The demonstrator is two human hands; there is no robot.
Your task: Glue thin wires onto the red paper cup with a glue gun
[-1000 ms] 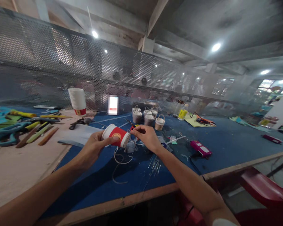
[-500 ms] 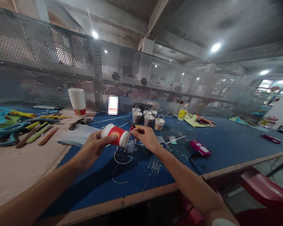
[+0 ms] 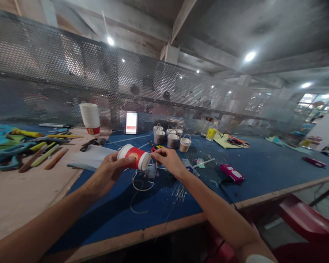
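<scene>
A red and white paper cup (image 3: 137,157) lies sideways in my left hand (image 3: 107,171), whose fingers wrap round it with the thumb on the printed side. Close to the cup's right end, my right hand (image 3: 170,160) is pinched. What its fingertips hold is too small to make out. Below the cup, a pale cord (image 3: 142,190) curls over the blue tabletop. Behind my right hand lie pliers with red and yellow handles (image 3: 155,147), partly hidden.
Several small handled buckets (image 3: 172,140) stand beyond my hands. A stack of paper cups (image 3: 89,116) is at the back left, near scissors (image 3: 9,155) and wooden-handled tools. Thin wires (image 3: 179,191) lie below my right forearm. A magenta device (image 3: 232,173) sits to the right.
Almost nothing differs. Both hands and the cup keep the same position, with only a very slight shift of the view.
</scene>
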